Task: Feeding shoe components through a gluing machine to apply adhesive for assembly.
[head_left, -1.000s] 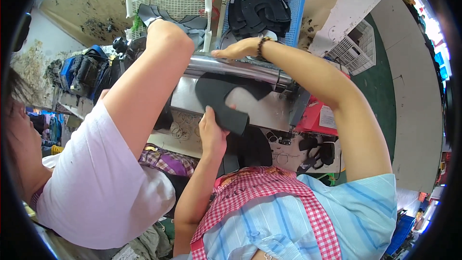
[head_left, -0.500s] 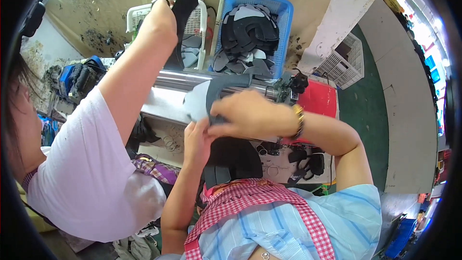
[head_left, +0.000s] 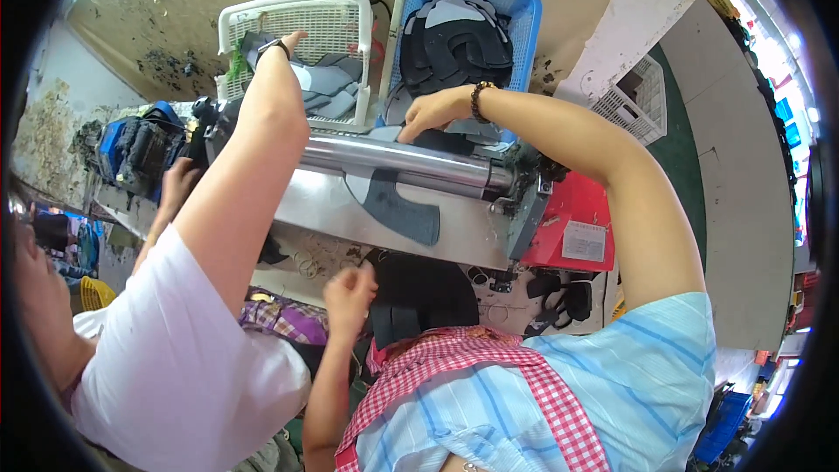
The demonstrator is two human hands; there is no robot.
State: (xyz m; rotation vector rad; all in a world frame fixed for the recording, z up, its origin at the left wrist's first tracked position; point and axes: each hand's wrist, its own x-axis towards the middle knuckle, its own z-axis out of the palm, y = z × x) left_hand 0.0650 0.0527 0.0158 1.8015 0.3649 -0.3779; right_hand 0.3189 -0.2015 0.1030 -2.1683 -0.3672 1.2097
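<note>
My right hand (head_left: 440,112) reaches over the steel rollers (head_left: 402,160) toward the front of the blue basket (head_left: 530,35). Its fingers are closed at the edge of a small grey cut piece (head_left: 384,134) behind the rollers. In front of the rollers, a dark grey curved sheet piece (head_left: 402,210) with a pale end lies on the metal plate (head_left: 328,210), no hand on it. My left hand (head_left: 350,290) hovers below the plate's near edge, fingers loosely curled with nothing visible in them.
The blue basket holds stacked black and grey pieces. Beside it, a co-worker's hand (head_left: 293,39) is over a white basket (head_left: 301,2) of grey pieces; their other hand (head_left: 179,182) is near the machine's left end. A red panel (head_left: 572,210) flanks the machine's right end.
My right hand has left the curved piece and moved up past the rollers. My left hand has drawn back toward me. The co-worker's black strip is gone from view.
</note>
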